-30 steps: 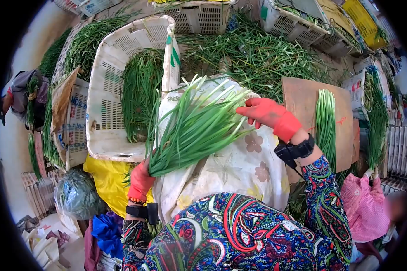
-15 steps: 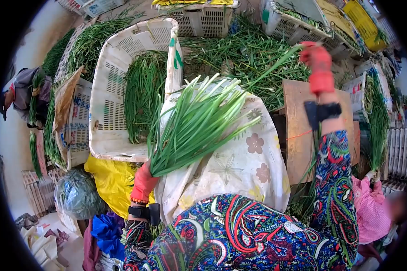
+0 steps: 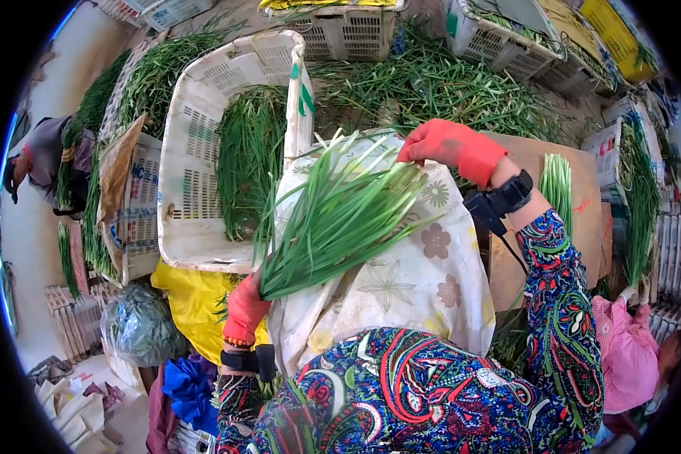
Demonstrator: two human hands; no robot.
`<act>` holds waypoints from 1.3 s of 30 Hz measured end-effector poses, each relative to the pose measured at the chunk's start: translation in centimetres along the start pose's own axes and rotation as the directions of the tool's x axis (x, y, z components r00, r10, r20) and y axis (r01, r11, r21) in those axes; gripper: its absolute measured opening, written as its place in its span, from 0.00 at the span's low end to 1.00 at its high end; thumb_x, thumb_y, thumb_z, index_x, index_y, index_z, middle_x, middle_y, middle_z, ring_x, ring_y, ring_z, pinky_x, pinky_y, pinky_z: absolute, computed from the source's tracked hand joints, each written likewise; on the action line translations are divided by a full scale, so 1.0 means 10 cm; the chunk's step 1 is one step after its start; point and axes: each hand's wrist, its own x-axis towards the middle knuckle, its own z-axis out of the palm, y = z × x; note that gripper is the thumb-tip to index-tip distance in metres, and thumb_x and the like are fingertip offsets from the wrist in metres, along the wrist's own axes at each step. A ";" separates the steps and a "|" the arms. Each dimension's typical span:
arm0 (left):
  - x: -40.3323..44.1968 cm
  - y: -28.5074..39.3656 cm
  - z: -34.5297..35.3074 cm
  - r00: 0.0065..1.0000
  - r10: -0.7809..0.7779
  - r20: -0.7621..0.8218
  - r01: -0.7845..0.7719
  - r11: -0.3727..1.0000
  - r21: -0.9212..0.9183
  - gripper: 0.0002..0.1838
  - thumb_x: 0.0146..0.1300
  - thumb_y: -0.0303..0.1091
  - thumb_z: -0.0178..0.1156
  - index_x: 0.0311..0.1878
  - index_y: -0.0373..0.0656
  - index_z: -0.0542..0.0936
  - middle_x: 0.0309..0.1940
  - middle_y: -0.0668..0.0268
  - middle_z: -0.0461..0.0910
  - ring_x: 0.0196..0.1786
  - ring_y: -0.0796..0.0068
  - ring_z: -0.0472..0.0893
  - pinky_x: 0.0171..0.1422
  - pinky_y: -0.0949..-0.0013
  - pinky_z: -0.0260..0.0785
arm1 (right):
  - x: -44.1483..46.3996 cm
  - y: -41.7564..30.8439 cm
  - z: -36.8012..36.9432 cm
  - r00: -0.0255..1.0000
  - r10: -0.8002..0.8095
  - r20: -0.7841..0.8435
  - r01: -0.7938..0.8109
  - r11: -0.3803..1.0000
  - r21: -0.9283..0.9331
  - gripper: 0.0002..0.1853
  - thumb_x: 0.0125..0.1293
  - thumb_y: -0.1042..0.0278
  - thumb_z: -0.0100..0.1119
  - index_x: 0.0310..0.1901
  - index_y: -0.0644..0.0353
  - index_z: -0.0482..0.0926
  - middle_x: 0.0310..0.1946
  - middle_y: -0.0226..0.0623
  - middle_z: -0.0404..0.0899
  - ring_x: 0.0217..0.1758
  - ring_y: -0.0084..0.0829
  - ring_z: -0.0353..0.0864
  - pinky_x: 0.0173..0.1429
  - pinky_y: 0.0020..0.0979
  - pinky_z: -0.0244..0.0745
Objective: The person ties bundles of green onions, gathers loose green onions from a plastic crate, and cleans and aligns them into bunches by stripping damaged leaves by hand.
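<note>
My left hand (image 3: 247,309), in a red glove, is closed round the leafy end of a bunch of garlic chives (image 3: 333,227). The bunch fans out over a pale flowered cloth (image 3: 408,303) on my lap, its whitish stalk ends pointing up and right. At those ends is my right hand (image 3: 450,151), also red-gloved, with thumb and fingers pinched together on the stalks. How many stalks it grips is hidden. Right of that hand, a smaller bundle of chives (image 3: 556,193) lies on a brown board (image 3: 518,265).
A white plastic crate (image 3: 193,253) with chives inside stands at left. Loose leaves (image 3: 446,91) cover the floor ahead, with more crates (image 3: 348,36) behind. A yellow sheet (image 3: 185,295) lies near my left arm. Other people (image 3: 624,356) are at both sides.
My right hand has come down and left from above the board to the bunch's pale ends. The long green leaf it held is out of its fingers. My left hand keeps its hold.
</note>
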 end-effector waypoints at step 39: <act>1.14 2.18 -2.72 0.883 0.431 0.184 -0.255 0.113 0.960 0.32 0.51 0.29 0.53 0.60 0.72 0.66 0.21 0.66 0.68 0.23 0.67 0.73 0.25 0.65 0.67 | 0.85 0.27 0.29 0.883 -0.239 -0.404 0.469 0.434 0.770 0.09 0.60 0.68 0.51 0.36 0.62 0.79 0.27 0.32 0.78 0.30 0.25 0.76 0.37 0.26 0.72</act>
